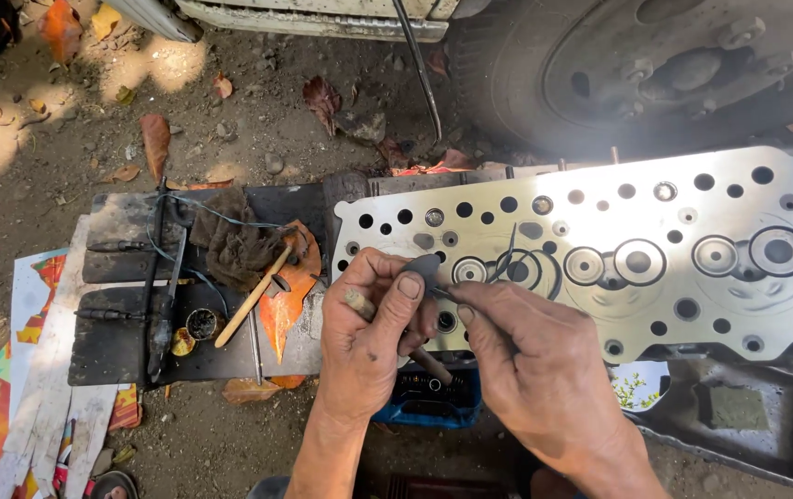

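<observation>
Pinching a small dark valve at centre frame: left hand, thumb and fingers closed on its head and a wooden stick; right hand, fingertips closed on its stem. Behind: grey cylinder head; upper right, tyre.

Bright silver cylinder head, dotted all over with black round holes and ringed valve seats. Dark grey valve disc on a pale tan stick. Brown rag over black board. Orange-red dry leaf. Blue box. Black tyre. Grey-brown dirt ground.
</observation>
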